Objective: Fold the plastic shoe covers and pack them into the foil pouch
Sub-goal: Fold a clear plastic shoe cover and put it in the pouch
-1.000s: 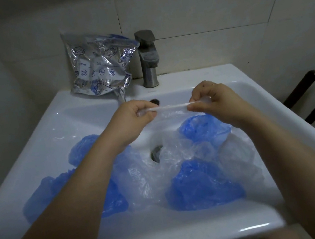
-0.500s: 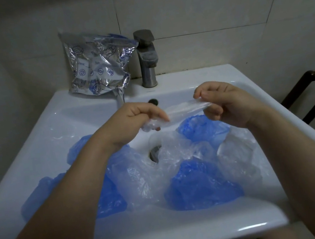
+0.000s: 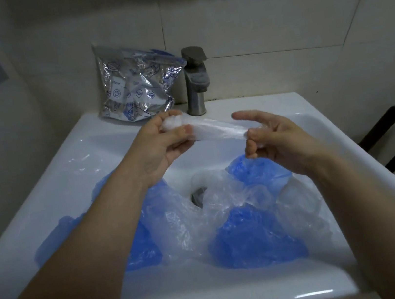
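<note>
Both hands are grasping the clear shoe cover (image 3: 214, 130), left hand (image 3: 164, 141) bunching, right hand (image 3: 274, 138) pinching; looks flimsy and slippery, so I'd grip its ends.

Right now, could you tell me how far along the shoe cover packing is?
Early to midway. The foil pouch by the faucet looks partly filled. In hand: a clear cover twisted into a strip between the left hand and right hand. Left: several blue covers and clear ones loose in the sink.
</note>
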A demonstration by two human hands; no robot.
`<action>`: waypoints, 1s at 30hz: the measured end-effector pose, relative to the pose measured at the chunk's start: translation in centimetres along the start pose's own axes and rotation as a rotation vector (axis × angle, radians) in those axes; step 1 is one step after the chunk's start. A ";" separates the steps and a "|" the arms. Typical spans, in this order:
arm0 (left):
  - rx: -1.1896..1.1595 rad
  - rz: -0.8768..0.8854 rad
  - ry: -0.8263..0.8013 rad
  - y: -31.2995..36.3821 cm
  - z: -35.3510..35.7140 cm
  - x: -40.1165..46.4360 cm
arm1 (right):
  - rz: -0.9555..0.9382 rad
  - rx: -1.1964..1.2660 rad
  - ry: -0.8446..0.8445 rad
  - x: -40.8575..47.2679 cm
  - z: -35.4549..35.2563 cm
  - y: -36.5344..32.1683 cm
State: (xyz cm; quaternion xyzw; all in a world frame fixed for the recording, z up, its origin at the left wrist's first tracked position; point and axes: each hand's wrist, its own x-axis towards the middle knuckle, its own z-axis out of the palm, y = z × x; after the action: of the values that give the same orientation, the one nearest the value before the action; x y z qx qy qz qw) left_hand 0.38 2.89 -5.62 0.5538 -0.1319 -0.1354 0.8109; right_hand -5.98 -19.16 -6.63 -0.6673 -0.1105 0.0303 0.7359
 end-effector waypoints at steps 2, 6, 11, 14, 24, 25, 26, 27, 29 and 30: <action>-0.042 0.020 0.053 0.3 0.0 0.1 | -0.002 -0.128 0.002 0.2 0.5 0.0; 0.034 -0.003 0.075 0.4 -0.6 0.2 | 0.063 -0.228 -0.036 0.0 1.3 -0.1; 0.058 -0.015 -0.002 0.6 -0.6 -0.1 | 0.097 -0.338 -0.101 -0.1 1.6 -0.3; 0.126 0.021 0.073 0.2 0.2 -0.1 | 0.095 -0.424 -0.073 0.1 1.9 -0.3; -0.031 -0.317 0.080 -3.4 3.3 -0.8 | 0.018 -0.371 0.201 0.9 4.6 2.4; -0.017 -0.281 0.094 -3.5 3.3 -0.8 | 0.039 -0.379 0.199 1.0 4.7 2.6; -0.024 -0.253 0.107 -3.4 3.2 -0.8 | 0.059 -0.384 0.193 1.1 4.8 2.8; -0.027 -0.239 0.115 -3.2 2.9 -0.7 | 0.076 -0.390 0.178 1.1 4.9 2.9; 0.017 -0.234 0.134 -2.9 2.3 -0.5 | 0.082 -0.378 0.126 1.0 4.9 3.0; 0.037 -0.238 0.152 -2.9 2.0 -0.4 | 0.070 -0.352 0.102 0.9 5.0 2.9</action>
State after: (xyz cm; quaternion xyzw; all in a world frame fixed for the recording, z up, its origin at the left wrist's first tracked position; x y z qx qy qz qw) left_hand -0.95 0.34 -7.65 0.5892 -0.0060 -0.1859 0.7863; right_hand -5.81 -13.81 -8.96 -0.7900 -0.0530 0.0022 0.6108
